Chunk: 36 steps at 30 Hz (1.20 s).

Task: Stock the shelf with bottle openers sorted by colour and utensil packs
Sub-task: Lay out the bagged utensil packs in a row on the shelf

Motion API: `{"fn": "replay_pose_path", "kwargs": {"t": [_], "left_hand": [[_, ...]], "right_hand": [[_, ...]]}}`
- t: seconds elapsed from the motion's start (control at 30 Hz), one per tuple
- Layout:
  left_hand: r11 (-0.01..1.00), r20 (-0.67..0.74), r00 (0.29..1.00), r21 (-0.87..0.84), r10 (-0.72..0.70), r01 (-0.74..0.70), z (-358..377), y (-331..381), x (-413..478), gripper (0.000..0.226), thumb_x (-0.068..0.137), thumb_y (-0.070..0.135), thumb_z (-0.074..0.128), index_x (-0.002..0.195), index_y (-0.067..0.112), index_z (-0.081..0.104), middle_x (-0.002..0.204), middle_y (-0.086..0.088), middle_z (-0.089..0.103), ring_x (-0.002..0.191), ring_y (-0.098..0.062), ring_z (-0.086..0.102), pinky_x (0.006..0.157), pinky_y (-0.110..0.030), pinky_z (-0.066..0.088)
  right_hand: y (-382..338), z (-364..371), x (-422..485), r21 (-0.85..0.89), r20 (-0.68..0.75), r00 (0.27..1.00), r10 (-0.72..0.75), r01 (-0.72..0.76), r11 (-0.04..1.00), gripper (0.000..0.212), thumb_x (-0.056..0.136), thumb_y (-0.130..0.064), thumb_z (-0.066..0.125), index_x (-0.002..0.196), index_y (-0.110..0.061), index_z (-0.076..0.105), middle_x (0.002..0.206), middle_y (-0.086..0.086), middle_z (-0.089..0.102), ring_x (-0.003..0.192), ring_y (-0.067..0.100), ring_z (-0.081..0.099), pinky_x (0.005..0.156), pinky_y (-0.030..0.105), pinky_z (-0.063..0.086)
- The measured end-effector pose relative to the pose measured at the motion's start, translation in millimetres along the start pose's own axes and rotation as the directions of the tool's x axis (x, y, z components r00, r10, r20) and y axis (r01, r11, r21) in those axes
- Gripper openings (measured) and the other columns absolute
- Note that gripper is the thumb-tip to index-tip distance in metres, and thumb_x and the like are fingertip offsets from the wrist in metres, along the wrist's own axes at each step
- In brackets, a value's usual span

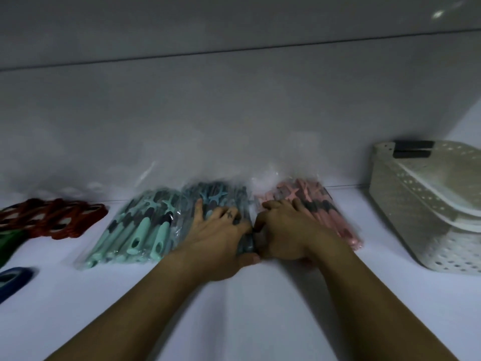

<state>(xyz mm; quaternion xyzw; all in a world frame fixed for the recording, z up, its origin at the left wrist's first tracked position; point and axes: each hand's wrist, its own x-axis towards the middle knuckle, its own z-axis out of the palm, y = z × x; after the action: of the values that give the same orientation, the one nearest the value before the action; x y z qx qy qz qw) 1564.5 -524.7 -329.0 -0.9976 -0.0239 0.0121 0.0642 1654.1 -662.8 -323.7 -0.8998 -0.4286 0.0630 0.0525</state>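
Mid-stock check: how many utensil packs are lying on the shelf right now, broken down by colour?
Mint-green utensil pack: 1
Dark blue-grey utensil pack: 1
Pink utensil pack: 1
Total: 3

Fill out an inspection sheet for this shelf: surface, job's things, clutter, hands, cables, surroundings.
Surface: white shelf, smooth.
Job's things: mint pack, grey pack and pink pack side by side near the wall; red openers far left; green opener and blue opener, blurred, at the left edge.
Clutter: stacked white baskets on the right, something dark inside.
Hands: left hand lies on the grey pack, right hand on the pink pack, fingers spread; the hands meet.
Cables: nothing seen.
Surroundings: pale wall behind; dim light.
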Motion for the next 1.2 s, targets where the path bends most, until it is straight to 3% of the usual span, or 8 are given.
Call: {"fn": "replay_pose_path", "kwargs": {"t": [0.23,0.37,0.5,0.73,0.83,0.97,1.13,1.2], "left_hand": [[0.989,-0.082,0.997,-0.146,0.004,-0.016,-13,8,-2,0.049,0.097,0.057,0.039,0.141,0.038,0.042,0.162,-0.002,0.011,0.150,-0.022,-0.002,0.119,-0.049,-0.003],[0.946,-0.267,0.963,-0.302,0.036,-0.119,-13,30,5,0.044,0.099,0.043,0.041,0.141,0.030,0.040,0.150,0.002,0.033,0.138,-0.019,0.026,0.111,-0.033,0.027],[0.906,-0.141,0.990,-0.421,-0.026,-0.036,-18,60,22,0.039,0.098,0.046,0.043,0.134,0.032,0.045,0.132,-0.003,0.047,0.126,-0.024,0.042,0.103,-0.035,0.035],[0.702,0.133,0.981,-0.686,-0.142,0.194,-23,86,62,0.057,0.092,0.068,0.035,0.123,0.024,0.052,0.085,0.004,0.062,0.064,-0.007,0.056,0.063,-0.025,0.049],[0.538,0.171,0.969,-0.808,-0.176,0.241,-31,77,76,0.026,0.096,0.054,0.048,0.100,0.030,0.058,0.072,0.013,0.056,0.061,-0.002,0.053,0.064,-0.024,0.052],[0.359,0.224,0.958,-0.892,-0.178,0.275,-36,63,87,0.027,0.090,0.051,0.061,0.085,0.024,0.060,0.072,0.006,0.067,0.055,-0.007,0.063,0.044,-0.013,0.046],[0.048,0.310,0.937,-0.946,-0.161,0.321,-38,57,85,0.043,0.088,0.036,0.069,0.103,-0.004,0.069,0.105,-0.032,0.067,0.090,-0.042,0.064,0.085,-0.052,0.053],[-0.032,0.339,0.923,-0.940,-0.182,0.339,-33,56,84,0.042,0.086,0.035,0.072,0.100,-0.004,0.069,0.106,-0.030,0.067,0.100,-0.047,0.063,0.094,-0.061,0.046]], "right_hand": [[33,-32,-20,0.407,-0.293,0.932,0.214,-0.081,0.910,0.035,0.085,-0.030,0.064,0.119,-0.026,0.064,0.121,-0.006,0.061,0.108,0.017,0.058,0.091,0.026,0.046],[67,-53,-31,0.344,-0.236,0.881,0.410,-0.319,0.883,0.046,0.092,-0.041,0.058,0.132,-0.020,0.054,0.132,0.007,0.059,0.115,0.025,0.057,0.088,0.028,0.042],[82,-43,-26,0.302,-0.061,0.843,0.535,-0.495,0.815,0.062,0.095,-0.053,0.049,0.141,-0.011,0.044,0.144,0.015,0.049,0.127,0.032,0.050,0.102,0.037,0.040],[85,-25,-20,0.424,-0.055,0.824,0.563,-0.492,0.761,0.057,0.096,-0.050,0.048,0.122,-0.002,0.062,0.128,0.021,0.059,0.104,0.031,0.058,0.080,0.030,0.043],[93,-22,-17,0.682,-0.015,0.826,0.563,-0.403,0.610,0.057,0.090,-0.053,0.057,0.108,-0.001,0.068,0.107,0.017,0.068,0.083,0.023,0.063,0.064,0.027,0.046],[89,-16,-12,0.887,0.056,0.873,0.485,-0.267,0.377,0.048,0.089,-0.051,0.060,0.099,-0.004,0.070,0.092,0.013,0.071,0.076,0.021,0.067,0.072,0.033,0.057],[74,-4,-5,0.976,0.212,0.930,0.299,-0.219,-0.009,0.048,0.091,-0.044,0.056,0.112,-0.002,0.069,0.104,0.021,0.072,0.101,0.038,0.068,0.096,0.050,0.051],[70,-4,-4,0.974,0.222,0.943,0.246,-0.204,-0.095,0.042,0.097,-0.039,0.050,0.111,-0.004,0.069,0.099,0.016,0.074,0.092,0.031,0.071,0.085,0.042,0.057]]}}
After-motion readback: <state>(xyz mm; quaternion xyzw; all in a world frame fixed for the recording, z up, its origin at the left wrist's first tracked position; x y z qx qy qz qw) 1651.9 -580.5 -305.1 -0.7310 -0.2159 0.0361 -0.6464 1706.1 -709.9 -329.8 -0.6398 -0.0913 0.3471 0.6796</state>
